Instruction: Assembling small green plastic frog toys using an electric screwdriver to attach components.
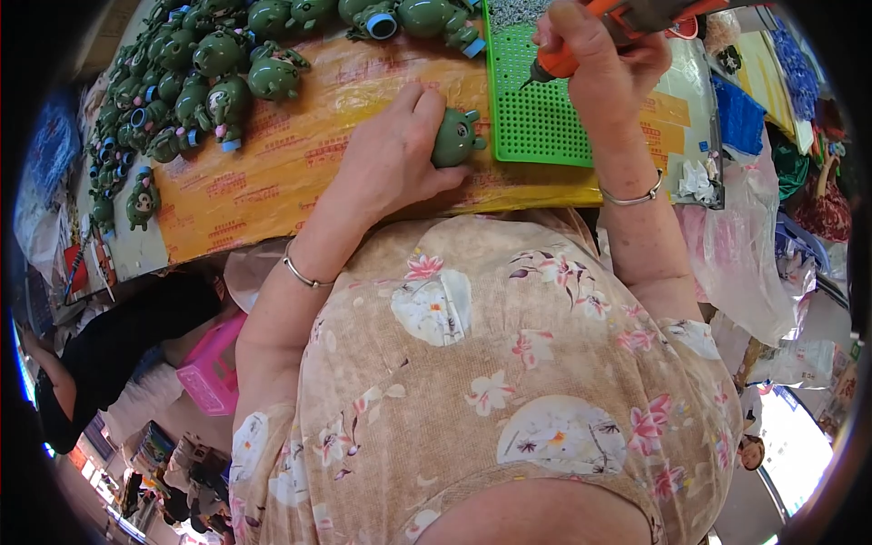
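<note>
My left hand is wrapped round a dark green rounded toy figure and rests with it on the tape-covered table. Small knobs stick out from the figure's right side; its underside is hidden by the hand. Up at the right, my right hand grips an orange and black power screwdriver. The tool's thin bit points down and left over a bright green perforated tray. Small grey metal pieces, probably screws, lie heaped at the tray's far end.
A large pile of green toy figures, some with blue ends, covers the table's far left. One figure stands apart near the left edge. Crumpled white scraps and plastic bags are at the right. A person in black is at lower left.
</note>
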A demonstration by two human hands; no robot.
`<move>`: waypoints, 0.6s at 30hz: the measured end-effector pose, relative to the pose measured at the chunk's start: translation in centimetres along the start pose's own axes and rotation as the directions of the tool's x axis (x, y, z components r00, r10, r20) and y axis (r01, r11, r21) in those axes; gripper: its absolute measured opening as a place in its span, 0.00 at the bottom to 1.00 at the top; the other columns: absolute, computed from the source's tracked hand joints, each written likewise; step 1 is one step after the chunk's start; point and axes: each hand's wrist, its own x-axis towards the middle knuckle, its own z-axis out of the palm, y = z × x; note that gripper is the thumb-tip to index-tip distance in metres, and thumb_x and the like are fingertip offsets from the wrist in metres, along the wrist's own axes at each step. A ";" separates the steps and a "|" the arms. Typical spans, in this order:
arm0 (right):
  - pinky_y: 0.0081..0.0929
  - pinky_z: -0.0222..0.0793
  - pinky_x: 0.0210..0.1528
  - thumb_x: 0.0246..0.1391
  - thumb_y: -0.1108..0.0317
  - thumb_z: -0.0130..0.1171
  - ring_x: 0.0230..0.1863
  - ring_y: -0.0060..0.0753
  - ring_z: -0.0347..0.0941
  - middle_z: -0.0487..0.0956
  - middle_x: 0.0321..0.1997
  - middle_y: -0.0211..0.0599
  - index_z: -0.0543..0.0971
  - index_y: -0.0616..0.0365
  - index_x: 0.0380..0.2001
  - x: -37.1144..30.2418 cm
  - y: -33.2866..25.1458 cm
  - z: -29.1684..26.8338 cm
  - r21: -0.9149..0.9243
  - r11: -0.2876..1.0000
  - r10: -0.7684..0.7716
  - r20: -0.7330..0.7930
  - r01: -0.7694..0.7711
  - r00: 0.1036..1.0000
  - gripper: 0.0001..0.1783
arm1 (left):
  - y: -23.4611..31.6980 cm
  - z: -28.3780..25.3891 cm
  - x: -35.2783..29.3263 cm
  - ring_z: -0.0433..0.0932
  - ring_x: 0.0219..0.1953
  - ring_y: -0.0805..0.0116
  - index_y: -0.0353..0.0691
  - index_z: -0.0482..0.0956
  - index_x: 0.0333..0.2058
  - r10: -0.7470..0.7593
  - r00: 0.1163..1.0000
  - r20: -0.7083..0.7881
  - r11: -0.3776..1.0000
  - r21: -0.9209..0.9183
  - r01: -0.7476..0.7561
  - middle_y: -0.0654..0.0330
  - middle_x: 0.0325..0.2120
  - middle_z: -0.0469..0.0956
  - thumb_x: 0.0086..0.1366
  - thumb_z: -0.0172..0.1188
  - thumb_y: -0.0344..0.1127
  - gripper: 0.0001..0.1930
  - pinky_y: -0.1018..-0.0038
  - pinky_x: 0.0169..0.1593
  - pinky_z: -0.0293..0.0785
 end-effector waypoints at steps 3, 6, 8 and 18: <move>0.25 0.73 0.28 0.55 0.72 0.71 0.25 0.23 0.74 0.77 0.27 0.32 0.73 0.58 0.45 0.8 -3.7 4.2 -0.686 0.678 0.115 -0.257 -0.265 0.959 0.19 | -0.1 0.2 0.3 0.80 0.39 0.43 0.34 0.71 0.41 -0.002 1.000 -0.009 1.000 0.011 0.002 0.47 0.39 0.76 0.46 0.77 0.40 0.29 0.55 0.39 0.79; 0.28 0.73 0.31 0.55 0.69 0.72 0.26 0.27 0.74 0.76 0.27 0.32 0.71 0.56 0.46 1.6 -4.8 7.6 -0.566 0.764 0.177 -0.276 -0.308 0.945 0.22 | -0.2 0.6 0.6 0.80 0.39 0.44 0.35 0.71 0.39 0.005 1.000 -0.011 1.000 0.029 -0.005 0.48 0.38 0.76 0.45 0.76 0.39 0.27 0.56 0.39 0.79; 0.29 0.72 0.31 0.54 0.67 0.73 0.25 0.30 0.73 0.75 0.27 0.32 0.69 0.54 0.46 1.7 -5.3 9.4 -0.534 0.778 0.210 -0.275 -0.330 0.938 0.24 | -0.2 0.5 0.6 0.80 0.39 0.44 0.35 0.71 0.39 -0.003 1.000 -0.001 0.999 0.036 0.003 0.48 0.38 0.76 0.44 0.76 0.39 0.27 0.56 0.39 0.79; 0.22 0.73 0.37 0.45 0.73 0.77 0.33 0.18 0.74 0.78 0.33 0.29 0.71 0.58 0.48 0.7 -0.3 6.4 -0.194 0.981 0.031 0.133 -0.005 0.991 0.29 | -0.2 0.7 0.6 0.80 0.39 0.44 0.35 0.72 0.39 0.012 1.000 -0.015 1.000 0.016 -0.012 0.48 0.39 0.76 0.44 0.76 0.38 0.27 0.57 0.40 0.79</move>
